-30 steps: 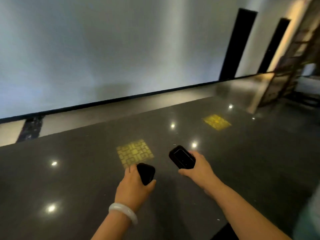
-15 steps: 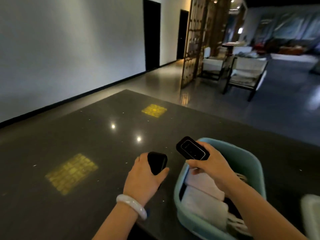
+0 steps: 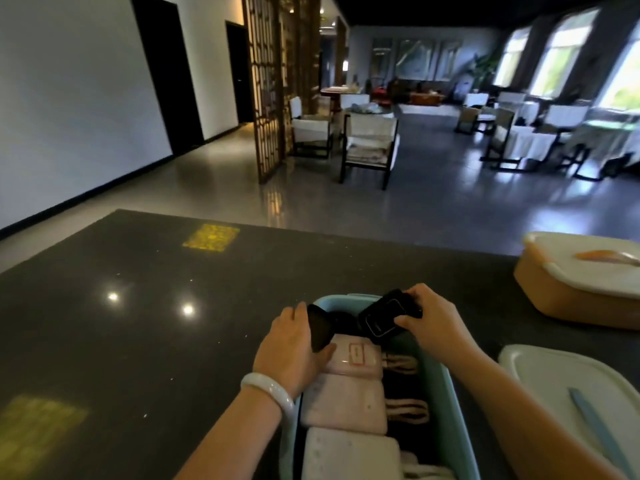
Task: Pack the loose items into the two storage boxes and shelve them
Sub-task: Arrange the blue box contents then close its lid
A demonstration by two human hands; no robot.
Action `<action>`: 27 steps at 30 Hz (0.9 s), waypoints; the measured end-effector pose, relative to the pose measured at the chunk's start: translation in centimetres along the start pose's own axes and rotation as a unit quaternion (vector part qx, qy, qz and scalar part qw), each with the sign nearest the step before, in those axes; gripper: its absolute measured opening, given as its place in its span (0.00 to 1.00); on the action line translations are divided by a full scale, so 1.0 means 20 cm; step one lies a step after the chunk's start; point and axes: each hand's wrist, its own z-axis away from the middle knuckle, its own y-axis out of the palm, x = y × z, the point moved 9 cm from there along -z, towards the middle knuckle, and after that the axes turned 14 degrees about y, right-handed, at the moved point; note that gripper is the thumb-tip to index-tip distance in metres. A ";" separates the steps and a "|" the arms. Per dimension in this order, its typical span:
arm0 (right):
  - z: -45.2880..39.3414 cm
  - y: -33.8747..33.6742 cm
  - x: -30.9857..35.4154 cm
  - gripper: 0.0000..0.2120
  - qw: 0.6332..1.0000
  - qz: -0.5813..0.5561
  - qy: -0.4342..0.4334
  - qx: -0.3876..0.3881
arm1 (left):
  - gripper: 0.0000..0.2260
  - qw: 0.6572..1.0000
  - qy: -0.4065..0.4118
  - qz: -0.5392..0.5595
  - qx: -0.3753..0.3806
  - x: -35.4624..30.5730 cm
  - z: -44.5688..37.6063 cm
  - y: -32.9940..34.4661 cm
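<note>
The head view shows a dark polished stone table (image 3: 138, 323) with small speckles; it reflects 2 ceiling lights and 2 yellow patterned patches. Behind it is a large room with a grey glossy floor, a white wall with 2 dark doorways on the left, a wooden lattice screen (image 3: 268, 81), chairs (image 3: 369, 140) with white cushions, and bright arched windows on the far right.

A light blue plastic box (image 3: 446, 410) with rounded corners stands open on the table near the person. Inside it, 3 soft pale pouches (image 3: 343, 407) lie in a row along its left side, and beige coiled cords (image 3: 407, 410) lie beside them on the right.

The left hand (image 3: 294, 344), with a white smooth bracelet (image 3: 268, 393) on the wrist, grips a black glossy case (image 3: 318, 329); fingers and thumb are curled round it, over the far left corner of the box. The right hand (image 3: 433, 317) grips a black device (image 3: 384, 317) with a rounded rectangular outline on its face; thumb and fingers pinch its end. It is tilted above the far end of the box, just beside the case.

An orange box (image 3: 561, 292) with a white lid closed on it stands at the far right of the table. A separate white lid (image 3: 554, 372) with a blue strip lies just to the right of the blue box.
</note>
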 end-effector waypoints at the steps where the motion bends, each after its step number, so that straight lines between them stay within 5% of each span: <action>1: -0.02 -0.01 0.01 0.15 1.000 0.020 -0.004 -0.013 | 0.35 1.000 0.003 0.008 0.000 0.01 -0.02 0.02; 10: -0.11 0.14 0.02 0.13 0.987 0.160 -0.003 -0.026 | 0.28 0.999 0.038 0.035 0.014 0.02 -0.04 0.06; 16: -0.17 0.27 -0.09 0.15 0.983 0.182 0.029 0.007 | 0.37 0.999 0.033 0.027 0.007 0.03 -0.04 0.06; 27: -0.19 0.28 -0.18 0.16 0.987 0.128 0.096 -0.012 | 0.37 1.000 0.023 0.016 -0.009 0.03 -0.03 0.05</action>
